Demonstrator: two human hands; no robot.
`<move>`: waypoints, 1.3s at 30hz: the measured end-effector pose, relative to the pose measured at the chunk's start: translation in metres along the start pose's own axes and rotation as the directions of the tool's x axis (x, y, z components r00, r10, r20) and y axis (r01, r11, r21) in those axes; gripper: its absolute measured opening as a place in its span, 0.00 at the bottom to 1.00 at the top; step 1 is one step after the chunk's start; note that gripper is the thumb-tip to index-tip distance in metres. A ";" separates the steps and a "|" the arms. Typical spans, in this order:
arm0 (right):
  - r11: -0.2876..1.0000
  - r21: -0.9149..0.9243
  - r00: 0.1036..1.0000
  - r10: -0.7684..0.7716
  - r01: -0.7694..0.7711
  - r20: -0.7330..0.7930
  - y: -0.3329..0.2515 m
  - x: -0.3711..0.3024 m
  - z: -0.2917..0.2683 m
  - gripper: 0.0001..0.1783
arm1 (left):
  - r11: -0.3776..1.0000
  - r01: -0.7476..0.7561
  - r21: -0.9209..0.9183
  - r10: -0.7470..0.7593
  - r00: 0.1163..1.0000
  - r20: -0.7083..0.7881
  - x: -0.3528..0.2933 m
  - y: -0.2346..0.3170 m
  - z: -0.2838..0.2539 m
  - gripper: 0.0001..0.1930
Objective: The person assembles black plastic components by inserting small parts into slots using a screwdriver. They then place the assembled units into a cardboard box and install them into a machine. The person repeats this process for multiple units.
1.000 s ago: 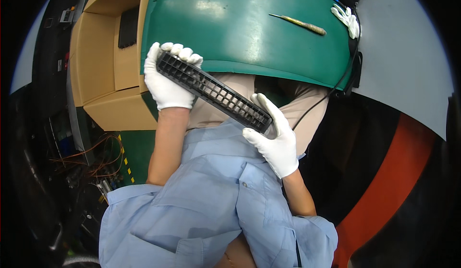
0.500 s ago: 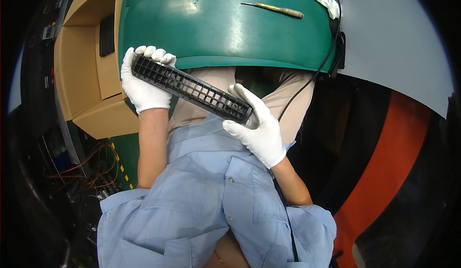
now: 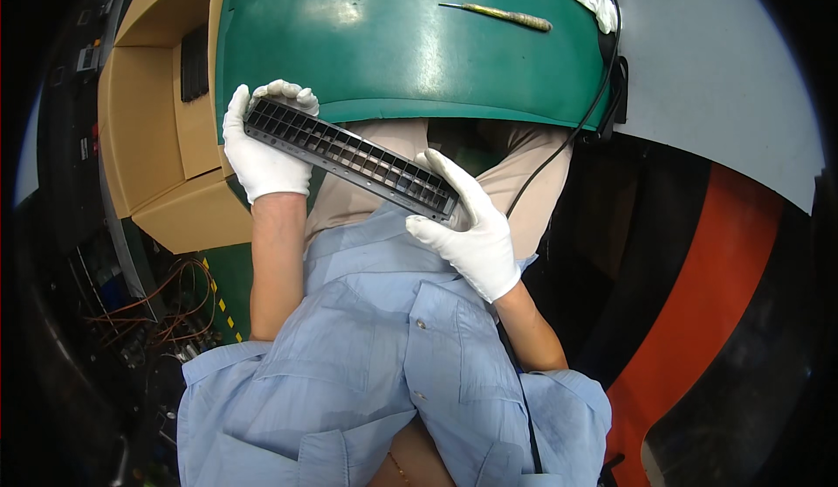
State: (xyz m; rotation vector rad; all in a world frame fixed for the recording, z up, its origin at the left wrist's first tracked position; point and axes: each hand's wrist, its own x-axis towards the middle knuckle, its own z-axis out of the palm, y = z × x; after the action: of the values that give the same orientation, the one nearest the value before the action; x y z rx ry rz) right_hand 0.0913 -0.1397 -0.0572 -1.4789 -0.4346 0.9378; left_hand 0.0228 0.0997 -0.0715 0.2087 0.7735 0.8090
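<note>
A long black plastic grille (image 3: 349, 157), with rows of small rectangular openings, is held over my lap. It slants from upper left down to lower right. My left hand (image 3: 269, 151), in a white glove, grips its upper-left end, with the fingers curled over the far edge. At the lower-right end, my right hand (image 3: 471, 234), also gloved in white, clasps the grille between the thumb and the fingers. Part of the right hand's grip is hidden behind the grille's end.
A green-topped table (image 3: 375, 59) lies ahead, bearing a screwdriver (image 3: 506, 17) and a white glove (image 3: 592, 2). Left of it stands an open cardboard box (image 3: 144, 120) with a black part (image 3: 195, 64) inside. A black cable (image 3: 559, 151) hangs over the table's right edge.
The grille has tilted about its long axis, so more of its near side wall shows and its openings look different. Both hands keep their hold, shifting only slightly.
</note>
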 end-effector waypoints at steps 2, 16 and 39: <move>0.986 0.163 0.999 0.049 -0.047 -0.013 -0.005 0.000 0.003 0.42 | 1.000 -0.001 0.000 0.001 1.000 -0.009 0.002 0.000 -0.001 0.12; 0.895 0.387 0.971 0.240 -0.224 0.007 -0.014 0.003 -0.002 0.39 | 0.988 0.021 0.155 -0.011 0.998 -0.064 -0.004 0.005 0.002 0.20; 0.854 0.428 0.951 0.306 -0.296 0.047 -0.004 0.007 -0.008 0.37 | 0.982 0.013 0.188 -0.004 0.999 -0.049 -0.011 0.007 0.012 0.19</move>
State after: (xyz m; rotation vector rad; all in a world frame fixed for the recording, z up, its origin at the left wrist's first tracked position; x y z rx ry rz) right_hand 0.1024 -0.1390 -0.0557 -1.1615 0.0345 1.1778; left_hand 0.0226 0.0983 -0.0540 0.3554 0.8973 0.7351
